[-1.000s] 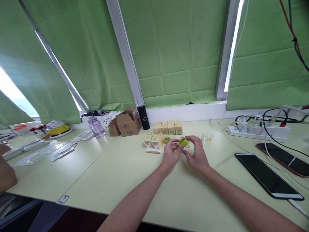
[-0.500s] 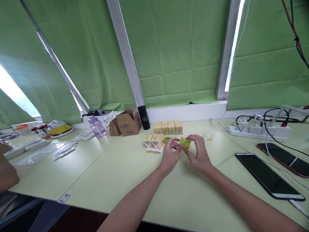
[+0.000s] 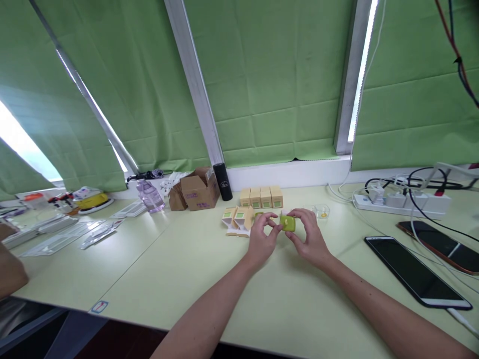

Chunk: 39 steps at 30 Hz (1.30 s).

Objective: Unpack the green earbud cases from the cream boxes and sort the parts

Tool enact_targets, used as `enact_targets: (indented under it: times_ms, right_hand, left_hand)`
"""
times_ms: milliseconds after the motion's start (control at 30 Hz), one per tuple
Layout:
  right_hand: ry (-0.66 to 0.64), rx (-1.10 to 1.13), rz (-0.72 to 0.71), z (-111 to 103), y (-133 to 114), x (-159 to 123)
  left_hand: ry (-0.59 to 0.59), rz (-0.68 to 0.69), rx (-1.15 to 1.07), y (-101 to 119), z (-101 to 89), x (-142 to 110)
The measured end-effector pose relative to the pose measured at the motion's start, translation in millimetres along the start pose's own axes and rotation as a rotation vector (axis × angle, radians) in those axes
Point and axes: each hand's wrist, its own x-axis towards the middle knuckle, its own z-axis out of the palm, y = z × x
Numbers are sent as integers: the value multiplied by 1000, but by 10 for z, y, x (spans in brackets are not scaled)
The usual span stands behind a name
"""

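Two hands holding a small green object above a table

Both bare hands meet over the table (image 3: 179,279). The right hand (image 3: 312,237) pinches the small green object (image 3: 288,223), its forefinger at the upper edge and its thumb below. The left hand (image 3: 261,238) is curled, thumb and fingertips closed on the left edge of the same object, which thus lies between the two hands, a rounded face toward the viewer.

Just beyond the left hand's fingers, a second green piece (image 3: 257,215) is partly hidden. To the left of that hand, two opened cartons (image 3: 243,218) with green labels stand side by side. Farther beyond the hands is a row of four small boxes (image 3: 261,197). Just beyond the right hand are clear containers (image 3: 322,212), one with a yellow item inside.

Well to the left of the hands, toward the wall, stand a black cylinder (image 3: 223,182), an open cardboard box (image 3: 200,190) and a lilac-tinted bottle (image 3: 150,196). To the right of the right hand lie a large phone (image 3: 415,271) and, beyond it, a white power strip (image 3: 402,206) with plugs and cables.
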Motion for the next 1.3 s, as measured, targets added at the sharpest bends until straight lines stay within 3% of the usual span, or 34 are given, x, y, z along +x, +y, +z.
enact_targets:
  times_ms: [400,1300]
  right_hand:
    - [-53,114,71,-17,-17,-13]
    - [-69,185,23,8,-51,-3]
  left_hand:
    - [-40,182,136,29,-9,-19]
    - [-42,193,162,1,-12,-33]
